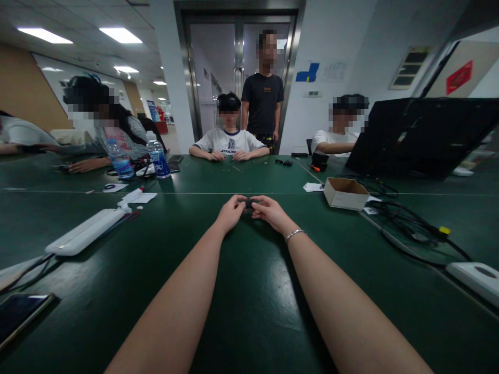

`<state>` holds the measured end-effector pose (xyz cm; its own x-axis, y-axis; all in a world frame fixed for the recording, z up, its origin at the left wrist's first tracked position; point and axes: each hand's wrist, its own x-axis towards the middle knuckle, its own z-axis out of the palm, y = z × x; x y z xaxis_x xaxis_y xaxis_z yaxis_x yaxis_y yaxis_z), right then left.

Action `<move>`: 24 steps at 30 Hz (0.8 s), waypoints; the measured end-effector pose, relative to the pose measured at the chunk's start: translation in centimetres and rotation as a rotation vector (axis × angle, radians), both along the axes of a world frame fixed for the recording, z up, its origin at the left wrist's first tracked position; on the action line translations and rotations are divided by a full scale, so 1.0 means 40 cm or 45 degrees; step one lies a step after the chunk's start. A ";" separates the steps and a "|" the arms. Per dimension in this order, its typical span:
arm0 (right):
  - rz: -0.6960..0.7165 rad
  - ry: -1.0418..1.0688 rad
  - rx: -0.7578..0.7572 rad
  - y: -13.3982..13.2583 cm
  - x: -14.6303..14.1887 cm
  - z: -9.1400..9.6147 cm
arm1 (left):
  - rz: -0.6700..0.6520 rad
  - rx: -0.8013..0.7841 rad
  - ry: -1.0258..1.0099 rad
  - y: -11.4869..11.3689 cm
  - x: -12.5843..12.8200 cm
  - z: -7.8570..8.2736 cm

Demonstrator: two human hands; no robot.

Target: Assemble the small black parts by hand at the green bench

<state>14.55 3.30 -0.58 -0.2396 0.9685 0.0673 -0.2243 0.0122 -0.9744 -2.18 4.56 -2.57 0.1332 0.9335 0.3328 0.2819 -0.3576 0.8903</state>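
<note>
Both my arms reach forward over the green table [249,291], and the hands meet near its middle. Between the fingertips is a small dark object [248,204], too small to name. My left hand [231,214] pinches it from the left side. From the right, my right hand [272,212] grips it with thumb and fingers; a silvery bracelet [296,235] circles that wrist. The fingers cover much of the object, which is held at or just above the tabletop; I cannot tell which.
Left are a white power strip [88,231], a phone [23,314] and two water bottles [158,156]. On the right stand an open cardboard box [345,195], tangled black cables [413,223] and a large black monitor [421,137]. Several people sit or stand around the table.
</note>
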 end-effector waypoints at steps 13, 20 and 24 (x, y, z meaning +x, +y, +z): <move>-0.035 -0.037 -0.044 -0.003 -0.004 0.008 | -0.052 0.080 -0.002 -0.014 -0.002 0.012; -0.058 -0.019 -0.061 -0.002 -0.004 0.007 | 0.028 0.195 0.075 -0.019 -0.005 0.018; -0.059 0.002 -0.064 0.001 -0.003 0.004 | 0.008 0.105 0.001 -0.010 -0.003 0.009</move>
<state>14.44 3.33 -0.41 -0.1940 0.9808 0.0186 -0.2261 -0.0263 -0.9737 -2.32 4.18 -2.23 0.1278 0.9037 0.4087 0.2848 -0.4282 0.8576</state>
